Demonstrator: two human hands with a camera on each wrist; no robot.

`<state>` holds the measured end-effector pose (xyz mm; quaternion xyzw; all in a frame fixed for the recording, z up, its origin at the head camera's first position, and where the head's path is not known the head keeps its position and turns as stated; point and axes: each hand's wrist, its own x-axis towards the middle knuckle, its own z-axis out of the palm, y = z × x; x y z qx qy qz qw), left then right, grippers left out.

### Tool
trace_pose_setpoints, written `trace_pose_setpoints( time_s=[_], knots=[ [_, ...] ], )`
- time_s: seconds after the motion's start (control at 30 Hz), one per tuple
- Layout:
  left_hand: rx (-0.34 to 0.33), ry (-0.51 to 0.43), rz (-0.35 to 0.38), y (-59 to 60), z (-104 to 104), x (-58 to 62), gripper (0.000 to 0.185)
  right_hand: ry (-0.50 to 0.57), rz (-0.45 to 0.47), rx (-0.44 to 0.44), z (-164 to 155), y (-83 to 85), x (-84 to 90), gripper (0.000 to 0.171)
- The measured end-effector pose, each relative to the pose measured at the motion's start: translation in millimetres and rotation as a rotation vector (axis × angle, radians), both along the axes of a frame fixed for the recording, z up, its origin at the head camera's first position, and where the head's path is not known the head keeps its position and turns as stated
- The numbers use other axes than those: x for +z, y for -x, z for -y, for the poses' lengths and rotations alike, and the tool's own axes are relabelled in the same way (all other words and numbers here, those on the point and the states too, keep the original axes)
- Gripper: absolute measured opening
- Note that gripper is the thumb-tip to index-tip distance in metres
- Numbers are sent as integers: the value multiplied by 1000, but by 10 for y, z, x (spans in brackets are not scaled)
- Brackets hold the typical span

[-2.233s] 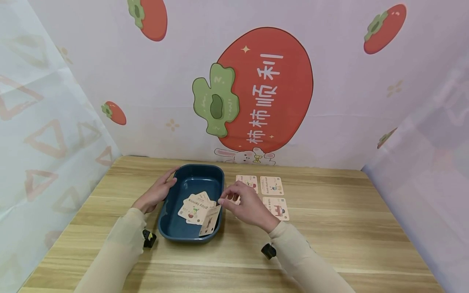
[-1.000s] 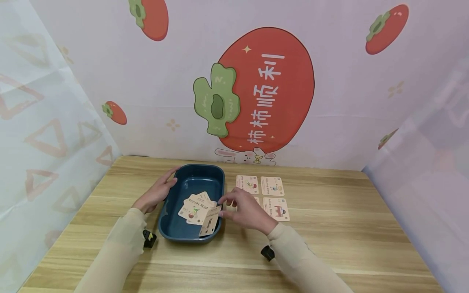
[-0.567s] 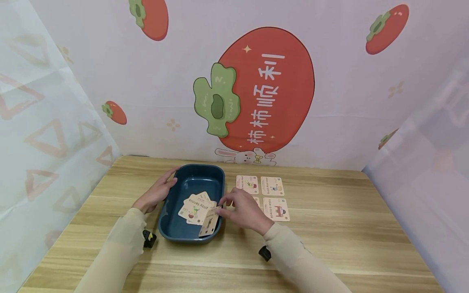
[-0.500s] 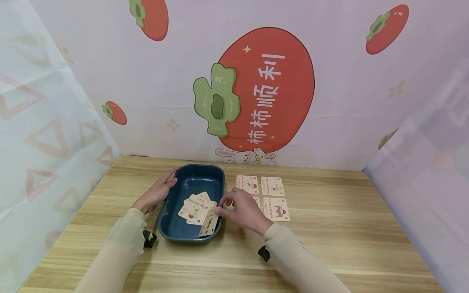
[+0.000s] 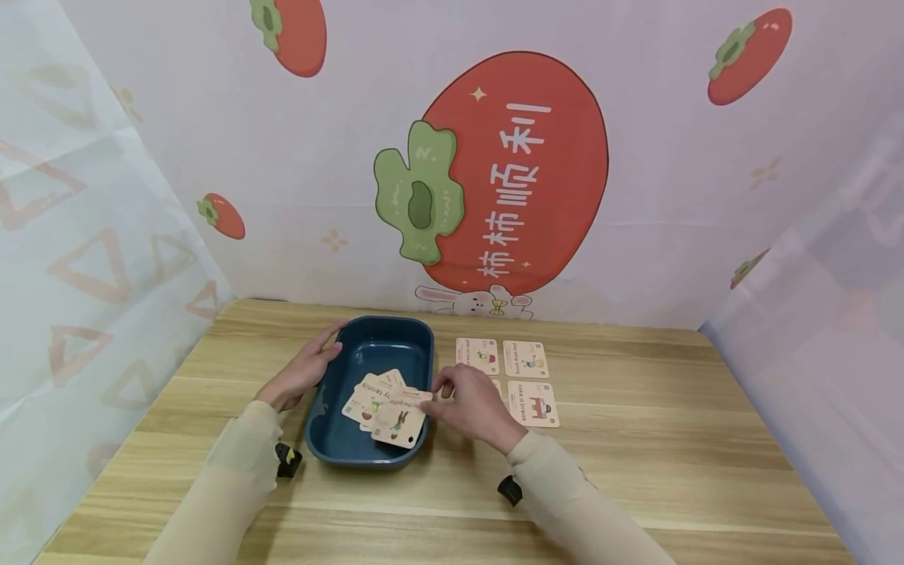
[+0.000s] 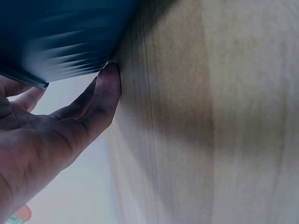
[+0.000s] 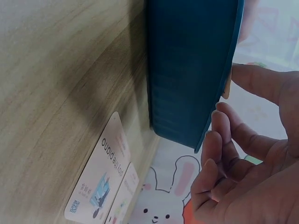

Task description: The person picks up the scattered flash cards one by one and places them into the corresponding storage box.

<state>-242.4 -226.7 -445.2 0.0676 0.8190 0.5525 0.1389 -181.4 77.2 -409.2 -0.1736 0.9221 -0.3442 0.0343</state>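
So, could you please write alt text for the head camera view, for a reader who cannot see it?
The right hand touches a picture card lying over the rim of a dark blue tray that holds more cards, while the left hand rests against the tray's other side. Three cards show beside it on the wooden table.

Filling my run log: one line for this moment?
left hand rests on tray | right hand touches card over tray

leaning card point(image 5: 401, 418) tipped flat onto pile, right hand point(image 5: 472, 404) shifted nearer tray point(image 5: 332, 451)
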Motion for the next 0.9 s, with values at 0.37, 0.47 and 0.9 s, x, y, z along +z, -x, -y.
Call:
trace_pose_setpoints(
  time_s=[0.37,0.47,0.9],
  knots=[
    [4,11,-9,8,4,1,55,23,14,-18,39,10,-42,26],
    [9,4,-3,8,5,0,55,3,12,-25,58,14,-50,30],
    [11,1,0,3,-5,-4,55,50,8,9,-45,-29,-25,24]
  ],
)
